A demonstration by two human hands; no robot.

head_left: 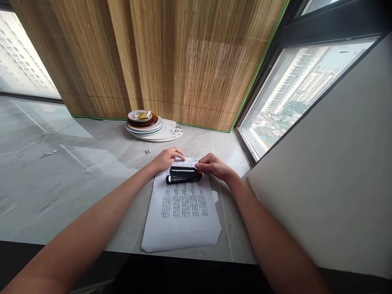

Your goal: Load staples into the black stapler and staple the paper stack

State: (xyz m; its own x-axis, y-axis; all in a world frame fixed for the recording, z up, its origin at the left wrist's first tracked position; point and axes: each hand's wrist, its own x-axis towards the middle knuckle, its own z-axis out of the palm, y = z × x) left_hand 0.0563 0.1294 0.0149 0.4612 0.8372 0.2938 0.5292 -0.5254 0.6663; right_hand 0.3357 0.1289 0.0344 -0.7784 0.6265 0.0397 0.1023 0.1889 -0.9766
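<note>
The right hand (213,166) pinches one end of the black stapler (183,173) on the printed paper (183,239), the left hand (167,159) lies open on the paper's far end, and stacked plates (147,128) sit beyond on the gray counter (76,183).

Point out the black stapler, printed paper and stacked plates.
Black stapler (183,170), head view: its upper arm.
Printed paper (185,207), head view: its text block.
Stacked plates (146,130), head view: their front rims.

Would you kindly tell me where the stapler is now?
In the head view, the stapler is just below centre, over the printed paper, with the right hand at its right end.
</note>
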